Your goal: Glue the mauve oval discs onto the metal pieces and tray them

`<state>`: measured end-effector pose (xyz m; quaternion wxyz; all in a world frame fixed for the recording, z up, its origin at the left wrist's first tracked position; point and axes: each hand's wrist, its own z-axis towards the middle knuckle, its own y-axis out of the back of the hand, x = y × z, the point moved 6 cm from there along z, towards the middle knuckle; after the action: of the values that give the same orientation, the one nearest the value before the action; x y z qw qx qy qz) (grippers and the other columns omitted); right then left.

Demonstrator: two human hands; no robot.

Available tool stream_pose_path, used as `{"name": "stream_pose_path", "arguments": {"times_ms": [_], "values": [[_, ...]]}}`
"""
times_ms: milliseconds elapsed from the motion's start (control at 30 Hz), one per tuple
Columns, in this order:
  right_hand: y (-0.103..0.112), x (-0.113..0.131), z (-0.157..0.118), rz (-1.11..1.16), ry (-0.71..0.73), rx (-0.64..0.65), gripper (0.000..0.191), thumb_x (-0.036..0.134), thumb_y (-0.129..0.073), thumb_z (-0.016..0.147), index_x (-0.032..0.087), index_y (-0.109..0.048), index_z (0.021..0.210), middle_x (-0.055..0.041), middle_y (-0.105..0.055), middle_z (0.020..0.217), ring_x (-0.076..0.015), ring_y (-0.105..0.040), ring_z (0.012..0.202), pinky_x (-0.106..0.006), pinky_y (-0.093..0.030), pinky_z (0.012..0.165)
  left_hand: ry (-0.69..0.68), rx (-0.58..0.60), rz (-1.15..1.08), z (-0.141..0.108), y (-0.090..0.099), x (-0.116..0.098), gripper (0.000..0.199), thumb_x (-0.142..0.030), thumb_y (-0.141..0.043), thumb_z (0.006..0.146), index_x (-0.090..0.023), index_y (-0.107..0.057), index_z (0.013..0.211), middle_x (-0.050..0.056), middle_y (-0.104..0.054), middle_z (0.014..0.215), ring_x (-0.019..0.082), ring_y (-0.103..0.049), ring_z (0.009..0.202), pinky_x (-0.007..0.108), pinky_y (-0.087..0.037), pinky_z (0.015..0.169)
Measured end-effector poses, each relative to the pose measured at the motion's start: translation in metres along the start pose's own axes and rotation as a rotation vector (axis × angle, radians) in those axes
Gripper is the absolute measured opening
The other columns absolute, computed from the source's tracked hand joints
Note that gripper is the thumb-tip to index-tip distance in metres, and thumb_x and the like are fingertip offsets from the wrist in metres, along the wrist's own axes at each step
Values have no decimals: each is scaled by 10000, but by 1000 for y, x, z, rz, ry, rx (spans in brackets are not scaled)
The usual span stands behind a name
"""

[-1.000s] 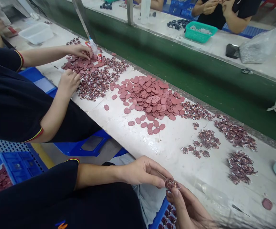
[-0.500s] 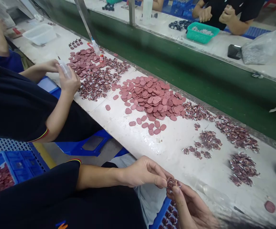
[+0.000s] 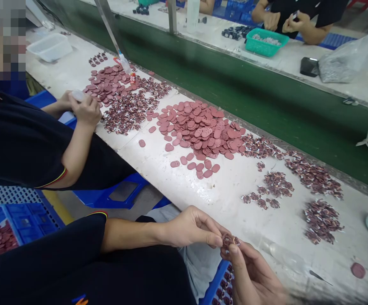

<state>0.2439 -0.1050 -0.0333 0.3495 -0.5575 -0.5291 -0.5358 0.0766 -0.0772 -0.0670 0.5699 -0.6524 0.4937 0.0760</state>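
Observation:
Close to the table's front edge, my left hand [image 3: 196, 228] pinches a small reddish-brown part with a coppery ring [image 3: 227, 241] between thumb and fingers. My right hand [image 3: 257, 271] grips the same part from the other side, its thumb on top, so both hands hold it together. The fingertips hide much of the part. Similar small brown parts lie in a heap [image 3: 322, 220] to the right and in a smaller cluster [image 3: 277, 184] beyond my hands. Below them, a blue tray [image 3: 214, 281] carries rows of similar parts.
Flat pink oval discs form a large pile [image 3: 199, 127] mid-table. A clear bottle with a dark pointed tip [image 3: 279, 250] lies right of my hands. At left, a co-worker's hands [image 3: 87, 110] hold a translucent bottle. A blue crate [image 3: 28, 220] of discs stands lower left.
My hands keep the same pinch on the part, almost still. The neighbouring co-worker's hands have lowered and tilted their bottle. Across the table, a person's hand now shows a small dark piece.

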Motion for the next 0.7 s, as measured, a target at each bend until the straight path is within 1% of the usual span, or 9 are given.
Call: {"name": "stream_pose_path", "arguments": {"times_ms": [100,200,300,433,533,633,700], "values": [[2,3,1,20,18,-17,217,390,-921,680,306,-845,865,-45,-844,779,-205,-773,624,-270,-658,582,14,6,18,0,-1,0,391,-445,-1026,621,-141,-847,788,144,-850,1052,265,-793,1045,380,-611,961],[3,6,0,9,68,-4,227,352,-920,679,304,-847,888,-57,-854,831,-220,-790,676,-281,-660,593,26,-10,2,-1,-4,0,401,-445,-1031,613,-130,-843,775,147,-848,1034,239,-785,988,331,-612,865],[2,7,-3,15,80,-19,211,356,-912,691,303,-840,881,-41,-834,775,-193,-761,623,-258,-633,556,31,-41,-29,-2,-5,2,401,-442,-1031,620,-121,-838,764,152,-847,1046,200,-772,906,281,-597,770],[1,6,-6,31,52,-107,224,370,-932,658,307,-834,850,-10,-802,713,-176,-721,556,-258,-614,518,41,-48,-40,-3,-3,5,393,-453,-1021,638,-127,-837,756,157,-843,1099,160,-760,809,252,-591,700],[-3,6,-7,36,28,-166,229,392,-942,643,303,-828,820,1,-782,686,-172,-695,530,-272,-588,489,46,-65,-25,-2,-3,6,414,-485,-1017,633,-134,-837,761,155,-839,1132,177,-772,838,250,-600,687],[-5,3,-10,28,10,-207,251,475,-916,672,314,-828,842,5,-778,690,-161,-648,496,-288,-561,455,55,-85,5,-2,-5,8,450,-523,-1011,621,-134,-838,766,154,-832,1159,195,-778,880,229,-595,642],[2,-4,-16,27,0,-260,266,513,-897,693,330,-823,871,12,-790,723,-164,-634,485,-309,-550,441,73,-47,46,-1,-8,9,475,-541,-1002,624,-133,-856,820,165,-805,1260,198,-778,877,215,-577,583]]}}
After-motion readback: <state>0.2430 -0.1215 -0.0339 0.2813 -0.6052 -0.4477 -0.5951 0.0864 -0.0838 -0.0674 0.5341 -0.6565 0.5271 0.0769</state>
